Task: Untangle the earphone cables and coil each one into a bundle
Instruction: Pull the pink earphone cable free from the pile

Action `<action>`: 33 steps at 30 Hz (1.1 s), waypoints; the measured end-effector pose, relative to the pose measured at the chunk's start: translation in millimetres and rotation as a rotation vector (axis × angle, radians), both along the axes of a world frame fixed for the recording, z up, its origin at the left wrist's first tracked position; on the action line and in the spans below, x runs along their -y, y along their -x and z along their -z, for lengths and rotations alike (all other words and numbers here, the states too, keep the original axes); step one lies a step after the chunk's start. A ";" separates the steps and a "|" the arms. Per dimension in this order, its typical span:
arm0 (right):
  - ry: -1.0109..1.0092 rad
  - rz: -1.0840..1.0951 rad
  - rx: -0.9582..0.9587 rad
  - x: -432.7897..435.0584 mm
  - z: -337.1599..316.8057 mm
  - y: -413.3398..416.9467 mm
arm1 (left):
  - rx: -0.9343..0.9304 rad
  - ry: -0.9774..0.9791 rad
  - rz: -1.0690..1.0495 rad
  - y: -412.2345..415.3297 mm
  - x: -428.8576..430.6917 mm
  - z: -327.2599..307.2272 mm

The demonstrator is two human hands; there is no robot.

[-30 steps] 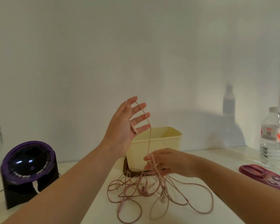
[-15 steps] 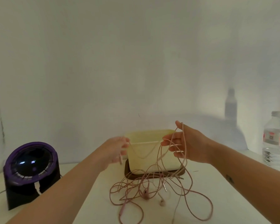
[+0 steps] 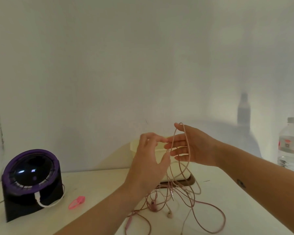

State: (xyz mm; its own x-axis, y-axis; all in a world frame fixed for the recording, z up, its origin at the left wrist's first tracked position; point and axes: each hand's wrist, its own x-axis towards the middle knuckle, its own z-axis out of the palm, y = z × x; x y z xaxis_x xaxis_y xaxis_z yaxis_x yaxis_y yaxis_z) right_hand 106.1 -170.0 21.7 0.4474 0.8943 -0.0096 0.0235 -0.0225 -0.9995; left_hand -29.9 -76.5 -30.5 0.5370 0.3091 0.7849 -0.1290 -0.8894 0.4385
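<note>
Pink earphone cables (image 3: 185, 199) lie tangled on the white table (image 3: 244, 209), with earbuds (image 3: 169, 214) among the loops. My right hand (image 3: 192, 146) is raised above the tangle, palm toward me and fingers straight. Several strands loop over its thumb, cross the palm and hang down into the pile. My left hand (image 3: 149, 160), blurred, is right beside it. Its fingertips meet the right hand's fingertips, and its thumb is spread next to the hanging strands. No pinch on a strand shows.
A cream tub (image 3: 134, 147) on a dark tray (image 3: 192, 180) stands right behind my hands. A black and purple round device (image 3: 31, 180) sits at the left, a pink clip (image 3: 76, 202) near it. A water bottle (image 3: 292, 146) stands at the right edge.
My left hand came down from high up and moved right to meet the right hand. My right hand rose off the pile, lifting strands that now hang over it.
</note>
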 end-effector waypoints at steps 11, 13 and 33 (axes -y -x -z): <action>-0.038 0.074 -0.032 -4.1 -16.2 4.6 | -0.504 0.185 0.083 -9.9 2.8 14.9; -0.069 0.108 -0.082 -2.3 -15.5 -2.3 | -0.428 0.347 0.123 -6.8 -4.8 8.4; 0.538 0.321 1.032 18.3 32.4 -67.3 | 0.162 0.979 0.322 30.8 -77.3 -49.9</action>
